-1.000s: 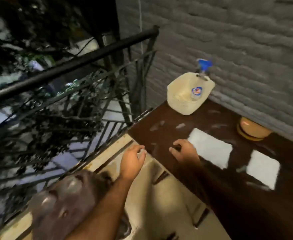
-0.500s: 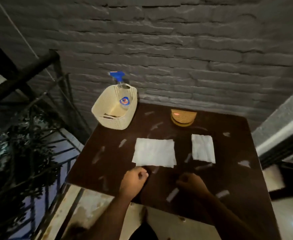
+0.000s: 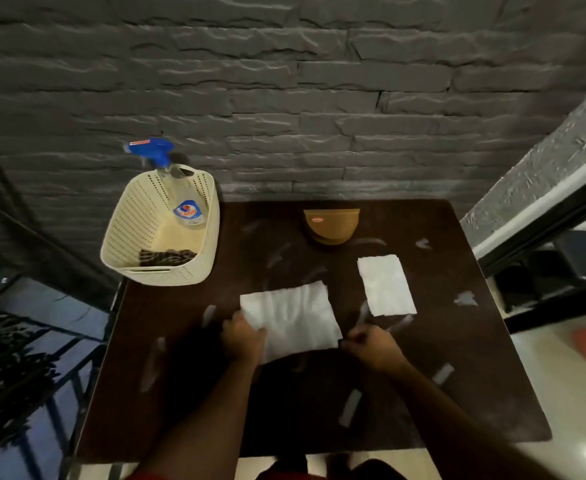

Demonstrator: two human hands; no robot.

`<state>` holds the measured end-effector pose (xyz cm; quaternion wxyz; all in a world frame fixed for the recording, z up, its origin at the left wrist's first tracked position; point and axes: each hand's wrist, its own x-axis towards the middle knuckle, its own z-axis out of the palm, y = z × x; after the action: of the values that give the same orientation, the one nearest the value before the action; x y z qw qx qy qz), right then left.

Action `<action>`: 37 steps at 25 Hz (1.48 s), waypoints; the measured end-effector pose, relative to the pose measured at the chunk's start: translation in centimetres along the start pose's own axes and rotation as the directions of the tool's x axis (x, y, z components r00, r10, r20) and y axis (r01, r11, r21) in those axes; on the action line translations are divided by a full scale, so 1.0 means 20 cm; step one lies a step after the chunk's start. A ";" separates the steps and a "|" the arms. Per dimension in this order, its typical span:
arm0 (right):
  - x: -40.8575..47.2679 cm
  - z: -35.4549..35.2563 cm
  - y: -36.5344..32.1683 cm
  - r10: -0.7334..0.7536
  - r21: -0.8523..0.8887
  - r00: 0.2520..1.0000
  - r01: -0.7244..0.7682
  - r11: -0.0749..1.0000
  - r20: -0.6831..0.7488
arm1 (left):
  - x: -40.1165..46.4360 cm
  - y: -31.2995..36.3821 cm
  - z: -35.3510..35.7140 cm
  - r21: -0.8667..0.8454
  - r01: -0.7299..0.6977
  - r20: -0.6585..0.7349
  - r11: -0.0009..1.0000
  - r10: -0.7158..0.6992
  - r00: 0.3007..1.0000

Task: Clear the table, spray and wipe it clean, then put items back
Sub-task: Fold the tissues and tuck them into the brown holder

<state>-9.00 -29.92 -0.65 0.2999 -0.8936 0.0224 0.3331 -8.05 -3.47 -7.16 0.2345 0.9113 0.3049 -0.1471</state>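
Your left hand (image 3: 244,336) and right hand (image 3: 371,344) each pinch a near corner of the large white paper napkin (image 3: 290,317) at the dark brown table's (image 3: 215,393) centre, likely to lift it clear; the smaller white folded napkin (image 3: 386,285) lies toward the right edge.

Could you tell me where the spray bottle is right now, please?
In the head view, the spray bottle stands inside the cream basket at the table's far-left corner, against the brick wall, left of the tan holder.
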 end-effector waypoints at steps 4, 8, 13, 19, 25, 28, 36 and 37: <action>0.09 0.01 -0.05 0.089 0.027 0.996 -0.089 0.996 -0.024 | 0.02 0.07 0.05 -0.128 0.082 0.088 0.988 -0.071 0.994; 0.13 0.00 -0.09 0.150 0.068 0.985 -0.145 0.987 -0.084 | -0.03 0.21 0.02 -0.440 0.232 0.226 0.868 -0.143 0.964; 0.17 -0.06 -0.14 0.308 0.710 0.949 -0.259 0.654 0.062 | -0.22 0.48 -0.25 -0.729 0.241 0.589 0.641 0.409 0.697; 0.11 -0.12 -0.24 -0.033 0.943 0.943 -0.331 0.045 0.332 | -0.10 0.41 -0.35 -0.763 0.448 0.639 0.466 0.441 0.630; 0.21 -0.13 -0.03 0.238 0.716 0.970 -0.207 0.667 0.059 | -0.06 0.25 -0.10 -0.494 0.177 0.477 0.852 0.095 0.874; 0.28 -0.11 0.09 0.312 0.528 0.949 -0.238 0.815 -0.054 | -0.12 0.25 0.06 -0.364 0.154 0.365 0.919 -0.012 0.931; 0.33 -0.15 0.19 0.350 0.231 0.882 -0.286 0.930 -0.317 | -0.16 0.21 0.09 -0.253 0.159 0.205 0.954 -0.108 0.973; 0.33 -0.17 0.20 0.346 0.217 0.865 -0.282 0.934 -0.364 | -0.16 0.20 0.07 -0.242 0.154 0.181 0.958 -0.111 0.977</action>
<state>-2.78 -34.10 -4.70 0.3000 -0.9003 0.2541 0.1868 -8.19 -8.57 -5.77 0.3635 0.8358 0.3612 -0.1971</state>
